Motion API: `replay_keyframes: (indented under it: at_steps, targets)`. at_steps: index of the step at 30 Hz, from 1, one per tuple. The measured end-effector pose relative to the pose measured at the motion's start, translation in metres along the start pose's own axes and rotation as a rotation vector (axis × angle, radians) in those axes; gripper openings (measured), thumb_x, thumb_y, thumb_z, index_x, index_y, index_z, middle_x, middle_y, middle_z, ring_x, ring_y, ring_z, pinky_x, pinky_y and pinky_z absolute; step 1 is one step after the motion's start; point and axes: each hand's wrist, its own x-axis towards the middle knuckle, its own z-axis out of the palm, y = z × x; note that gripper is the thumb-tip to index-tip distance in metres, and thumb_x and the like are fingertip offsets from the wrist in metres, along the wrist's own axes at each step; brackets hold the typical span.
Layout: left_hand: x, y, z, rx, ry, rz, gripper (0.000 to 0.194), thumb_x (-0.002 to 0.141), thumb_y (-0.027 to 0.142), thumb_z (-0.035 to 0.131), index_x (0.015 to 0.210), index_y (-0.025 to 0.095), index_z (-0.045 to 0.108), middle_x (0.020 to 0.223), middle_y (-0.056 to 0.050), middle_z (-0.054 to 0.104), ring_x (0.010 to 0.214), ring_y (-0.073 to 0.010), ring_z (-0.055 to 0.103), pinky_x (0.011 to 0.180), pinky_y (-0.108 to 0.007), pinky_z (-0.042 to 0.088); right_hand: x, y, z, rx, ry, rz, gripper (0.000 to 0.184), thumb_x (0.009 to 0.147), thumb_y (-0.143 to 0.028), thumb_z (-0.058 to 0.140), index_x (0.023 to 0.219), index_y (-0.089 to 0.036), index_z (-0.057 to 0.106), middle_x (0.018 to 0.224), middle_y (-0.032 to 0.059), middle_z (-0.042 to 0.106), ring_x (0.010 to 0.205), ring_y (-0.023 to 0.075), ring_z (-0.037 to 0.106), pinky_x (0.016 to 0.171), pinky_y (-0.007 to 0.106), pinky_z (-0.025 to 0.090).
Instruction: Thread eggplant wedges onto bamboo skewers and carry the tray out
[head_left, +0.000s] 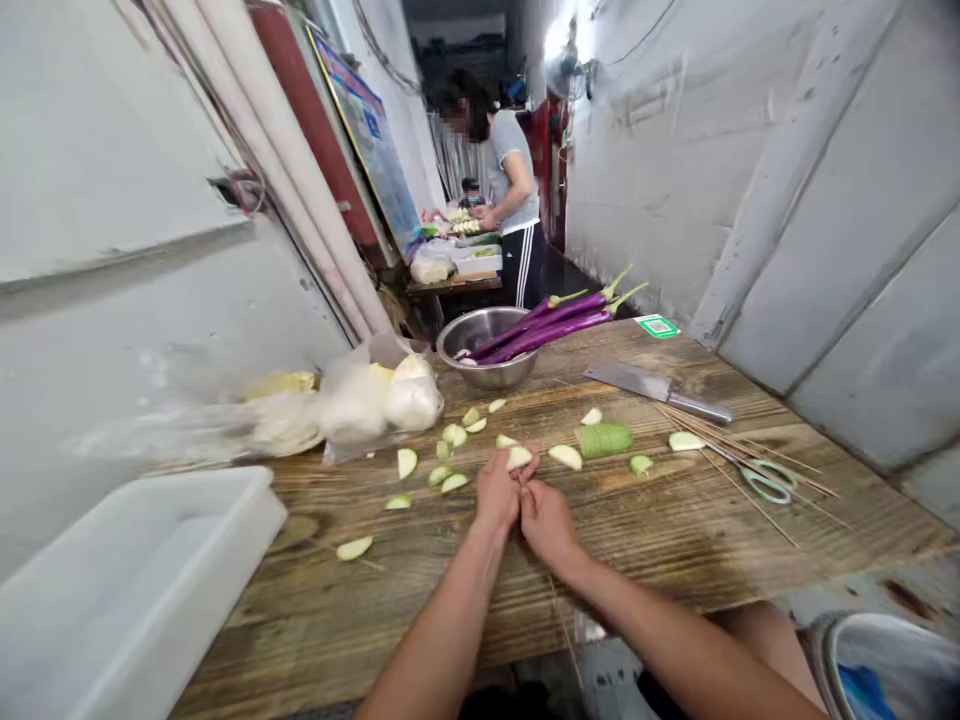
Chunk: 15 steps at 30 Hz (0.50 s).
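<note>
My left hand (498,490) is closed on a half-round, green-skinned vegetable slice (518,458) with pale flesh. Touching it from the right, my right hand (546,515) has its fingers pinched around a thin wooden skewer (561,620), whose length shows below the hand. The spot where skewer and slice meet is hidden by my fingers. Several similar slices lie scattered to the left, among them one cut slice (354,548) near the front. Right of my hands are a loose slice (565,457) and a sliced green vegetable piece (604,440) still lying together.
A steel bowl (499,376) holds long purple eggplants (551,330). To the right lie a cleaver (630,379), scissors (769,482) and several loose skewers (787,488). A white tray (247,520) and bagged food (375,400) sit left. Another person (514,170) works behind.
</note>
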Motion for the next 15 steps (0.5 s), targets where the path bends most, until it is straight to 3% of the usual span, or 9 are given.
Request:
replay_keyframes:
  at_steps: [15]
  targets:
    - [-0.0059, 0.0032, 0.0089, 0.010, 0.051, -0.040, 0.011, 0.075, 0.015, 0.053, 0.066, 0.012, 0.060, 0.066, -0.006, 0.067, 0.068, -0.0169, 0.066, 0.077, -0.035, 0.052, 0.0022, -0.0032, -0.0038, -0.003, -0.012, 0.039, 0.024, 0.081, -0.013, 0.037, 0.073, -0.015, 0.060, 0.067, 0.0067, 0.065, 0.059, 0.0151, 0.057, 0.057, 0.022, 0.037]
